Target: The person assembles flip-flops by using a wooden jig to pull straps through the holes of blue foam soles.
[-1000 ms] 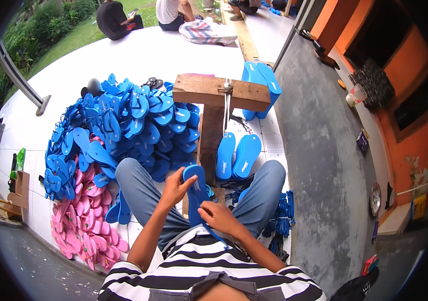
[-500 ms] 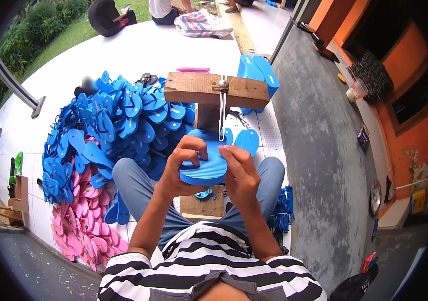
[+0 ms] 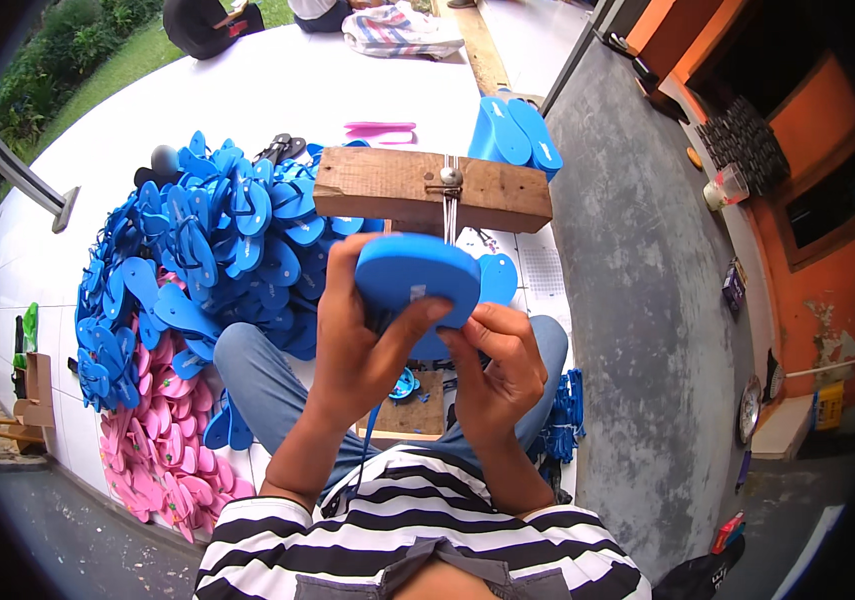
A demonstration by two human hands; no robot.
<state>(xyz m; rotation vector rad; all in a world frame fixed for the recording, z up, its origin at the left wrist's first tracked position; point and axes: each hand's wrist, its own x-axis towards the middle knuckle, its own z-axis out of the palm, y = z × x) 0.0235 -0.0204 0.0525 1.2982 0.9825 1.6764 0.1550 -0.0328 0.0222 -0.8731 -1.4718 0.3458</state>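
Observation:
My left hand [image 3: 352,345] grips a blue flip-flop sole [image 3: 417,270] in front of my chest, thumb across its smooth face and fingers behind it. The sole is tilted up. My right hand [image 3: 497,370] is closed, with thumb and fingertips pinched at the sole's lower right edge; whether a strap is also between them is hidden. A thin blue strap [image 3: 367,440] dangles below my left hand. Just beyond the sole stands a wooden crossbeam [image 3: 377,185] with metal rods [image 3: 450,210] fixed to it; their lower ends are behind the sole.
A large heap of blue flip-flops [image 3: 197,230] lies to the left, with pink ones [image 3: 162,430] nearer me. Blue soles [image 3: 517,135] lean behind the beam. A small blue dish [image 3: 403,384] sits between my legs. Bundled blue straps [image 3: 563,415] lie by my right knee.
The sole has turned from its ridged face to its smooth face and tilted up, off the visible hook end. My right hand moved slightly right and down. A strap now hangs below my left hand.

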